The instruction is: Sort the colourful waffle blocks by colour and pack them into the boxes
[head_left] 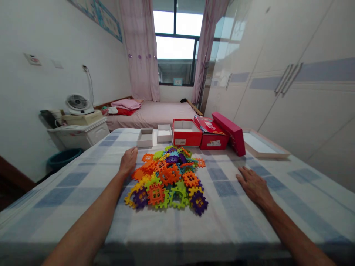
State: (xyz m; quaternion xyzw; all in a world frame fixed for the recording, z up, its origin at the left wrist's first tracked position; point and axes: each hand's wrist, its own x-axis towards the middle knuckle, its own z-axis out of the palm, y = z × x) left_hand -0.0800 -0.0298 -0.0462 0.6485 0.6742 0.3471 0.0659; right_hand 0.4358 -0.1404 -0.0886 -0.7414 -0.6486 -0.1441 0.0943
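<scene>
A heaped pile of plastic building pieces (pixel 169 175) lies on the cloth before me, in orange, lime green, yellow, purple and blue. They are flat squares with toothed edges, several with window-like cutouts. My left hand (pixel 128 162) rests at the left side of the pile, thumb side up. Its fingers are mostly hidden, so their closure cannot be made out. To the right of the pile and apart from it, my right hand (pixel 254 186) lies palm down on the cloth. The fingers of that hand are stretched out and hold nothing.
Behind the pile stand a small grey-white box (pixel 145 143), a white box (pixel 164 138), an open red box (pixel 187 139) and a red lidded box (pixel 213 141). A pink-red lid (pixel 233 135) leans there, beside a shallow tray (pixel 273 154). A checked cloth (pixel 224 225) covers the table.
</scene>
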